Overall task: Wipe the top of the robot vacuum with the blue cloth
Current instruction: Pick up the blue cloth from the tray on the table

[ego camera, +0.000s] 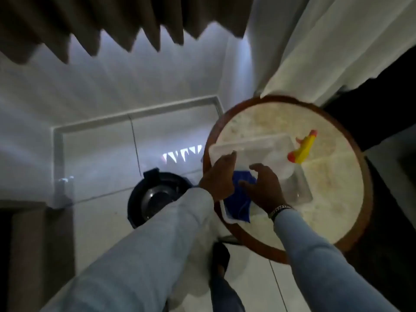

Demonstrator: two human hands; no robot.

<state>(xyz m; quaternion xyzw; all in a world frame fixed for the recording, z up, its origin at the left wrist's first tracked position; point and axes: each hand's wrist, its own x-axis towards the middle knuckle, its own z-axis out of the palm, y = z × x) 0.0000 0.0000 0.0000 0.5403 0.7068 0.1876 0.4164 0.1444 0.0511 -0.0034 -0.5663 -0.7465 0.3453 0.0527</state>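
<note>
Blue cloth [239, 199] btwn both hands' fingers [247, 184]

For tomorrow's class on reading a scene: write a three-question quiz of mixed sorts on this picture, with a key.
1. True or false: the blue cloth lies in the clear tray on the round table.
2. Where is the robot vacuum? A on the table; B on the floor; C in the tray.
3. Fill in: the left hand and right hand reach for the ____.

Key: 1 true; 2 B; 3 cloth.
</note>
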